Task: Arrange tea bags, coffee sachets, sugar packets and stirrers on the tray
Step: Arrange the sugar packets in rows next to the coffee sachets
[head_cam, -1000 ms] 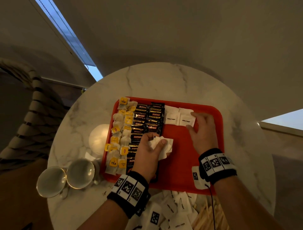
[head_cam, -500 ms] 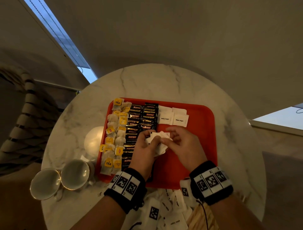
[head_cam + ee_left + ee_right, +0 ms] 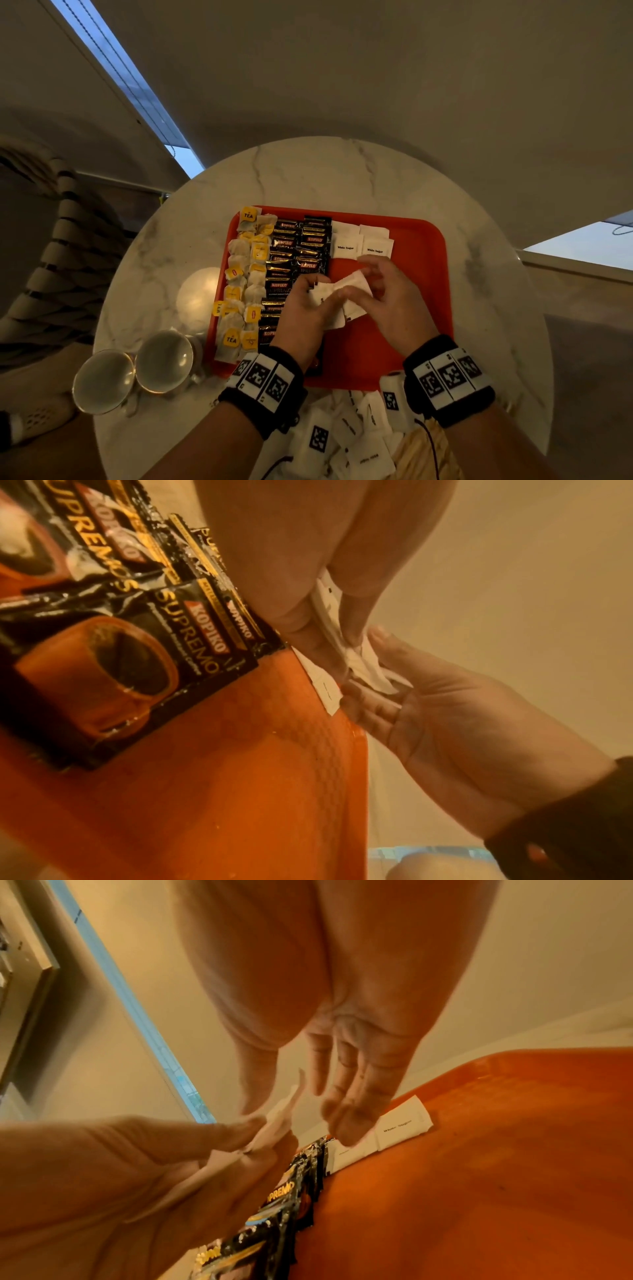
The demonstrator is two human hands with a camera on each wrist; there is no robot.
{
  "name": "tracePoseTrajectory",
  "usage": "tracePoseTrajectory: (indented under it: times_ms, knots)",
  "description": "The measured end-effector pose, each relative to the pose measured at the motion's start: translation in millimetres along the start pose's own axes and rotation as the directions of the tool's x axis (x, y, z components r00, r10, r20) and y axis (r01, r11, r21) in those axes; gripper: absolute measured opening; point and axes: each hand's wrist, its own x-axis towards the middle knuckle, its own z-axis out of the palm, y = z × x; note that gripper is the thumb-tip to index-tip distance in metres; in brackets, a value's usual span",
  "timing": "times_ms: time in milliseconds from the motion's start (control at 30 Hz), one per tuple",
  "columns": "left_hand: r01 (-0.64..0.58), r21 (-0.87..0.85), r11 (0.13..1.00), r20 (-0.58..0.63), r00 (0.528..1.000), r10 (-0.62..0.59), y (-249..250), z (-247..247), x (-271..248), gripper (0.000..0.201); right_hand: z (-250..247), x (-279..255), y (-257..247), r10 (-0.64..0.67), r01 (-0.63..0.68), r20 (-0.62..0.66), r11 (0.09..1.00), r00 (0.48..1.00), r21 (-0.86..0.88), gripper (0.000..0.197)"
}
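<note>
A red tray [image 3: 411, 274] lies on a round marble table. Its left side carries a column of tea bags [image 3: 246, 274], then black coffee sachets [image 3: 298, 246], and white sugar packets [image 3: 359, 243] at the far middle. Over the tray's middle, my left hand [image 3: 318, 291] grips a small bundle of sugar packets [image 3: 334, 308]. My right hand [image 3: 370, 277] meets it and pinches one packet [image 3: 352, 282] at the bundle's top between thumb and forefinger. The right wrist view shows that packet [image 3: 281, 1118] between my fingertips, with the laid sugar packets [image 3: 400, 1126] just beyond.
Two cups [image 3: 102, 380] [image 3: 164, 359] and a white round object [image 3: 198, 298] stand left of the tray. Loose sugar packets [image 3: 342, 435] and wooden stirrers [image 3: 421, 455] lie at the table's near edge. A rope-wrapped chair [image 3: 51, 257] stands at the left.
My right hand left the sugar packets laid at the tray's far side, came back to the bundle in my left hand and now pinches one packet from it.
</note>
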Motion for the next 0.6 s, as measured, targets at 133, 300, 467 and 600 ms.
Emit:
tracePoseTrajectory:
  times_ms: [133,300,467,600]
  knots:
    - [-0.020,-0.040,0.999,-0.079,0.997,0.017,0,-2,2,0.029,6,-5,1,0.078,-0.081,0.037,0.992,0.996,0.093,0.027]
    - [-0.019,-0.056,0.998,-0.171,0.985,0.010,-5,-4,4,0.027,7,13,10,0.094,-0.060,-0.216,0.985,0.972,0.161,0.022]
    - [-0.018,-0.010,1.000,-0.194,0.981,0.016,-7,-12,0,0.027,7,39,26,0.146,-0.155,-0.286,0.988,0.947,-0.011,0.020]
    - [0.014,-0.028,1.000,-0.168,0.986,-0.018,-7,-17,-5,0.026,19,54,32,0.152,-0.168,-0.264,0.985,0.952,-0.040,0.020]
